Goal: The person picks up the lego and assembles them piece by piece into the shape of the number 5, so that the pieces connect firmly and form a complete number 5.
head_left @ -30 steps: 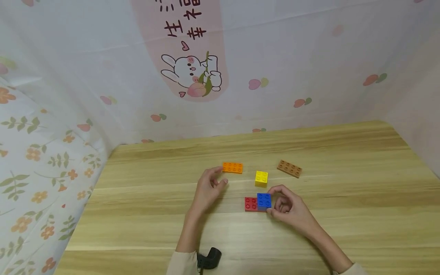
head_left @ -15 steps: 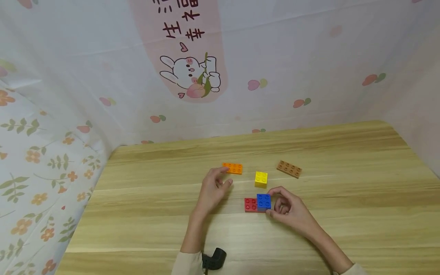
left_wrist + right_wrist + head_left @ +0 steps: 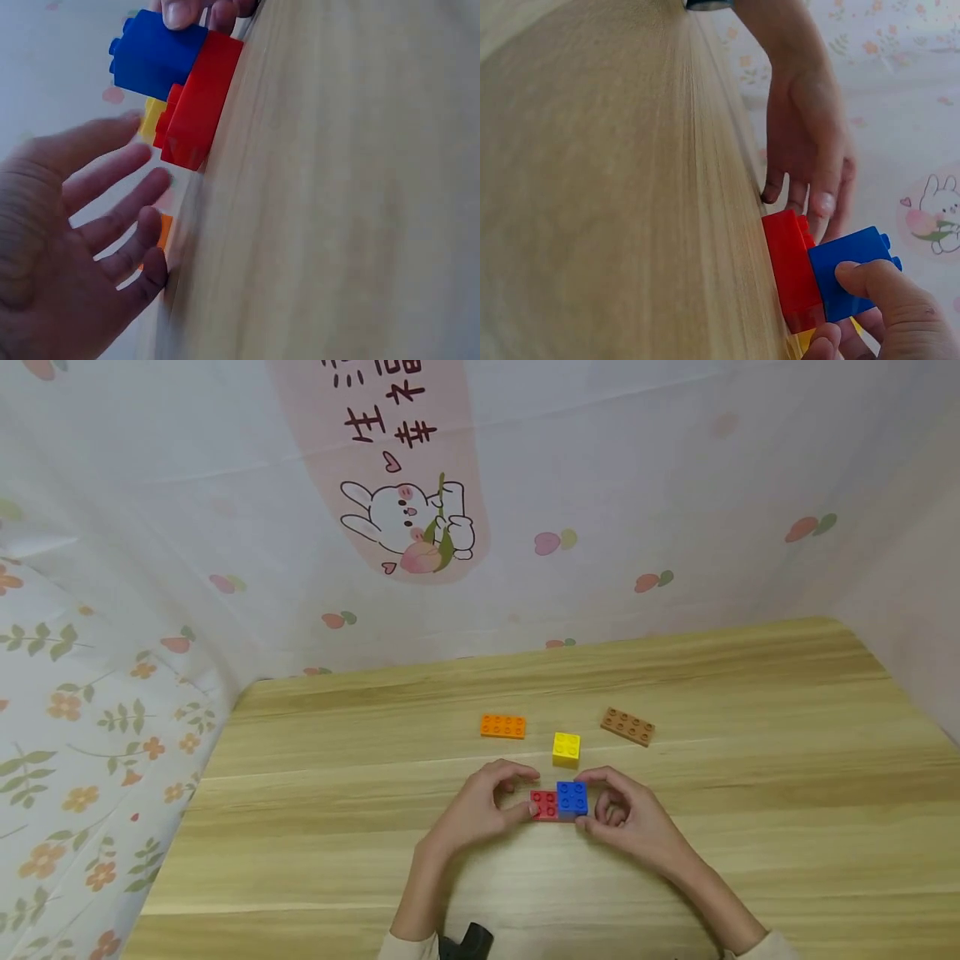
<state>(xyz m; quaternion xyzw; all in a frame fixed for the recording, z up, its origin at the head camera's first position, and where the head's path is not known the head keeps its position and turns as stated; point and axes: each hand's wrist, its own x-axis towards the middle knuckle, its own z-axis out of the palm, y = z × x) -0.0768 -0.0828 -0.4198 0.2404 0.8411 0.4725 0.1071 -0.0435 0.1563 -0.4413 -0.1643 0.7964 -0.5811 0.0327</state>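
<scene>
A red brick lies on the wooden table, with a square blue brick stacked on its right end. My right hand pinches the blue brick between thumb and fingers, as the thumb on its side in the right wrist view shows. At the red brick's left end is my left hand, its fingers spread and loosely bent. In the left wrist view a small gap separates those fingers from the red brick. Just behind the stack stands a yellow brick, partly hidden in both wrist views.
Farther back lie a flat orange brick on the left and a flat brown brick on the right. A patterned cloth hangs behind the wooden table. Something black sits at my left wrist.
My left hand has moved right and nearer, from beside the orange brick to the red brick's left end. The right hand stays at the blue brick. The head view has shifted slightly.
</scene>
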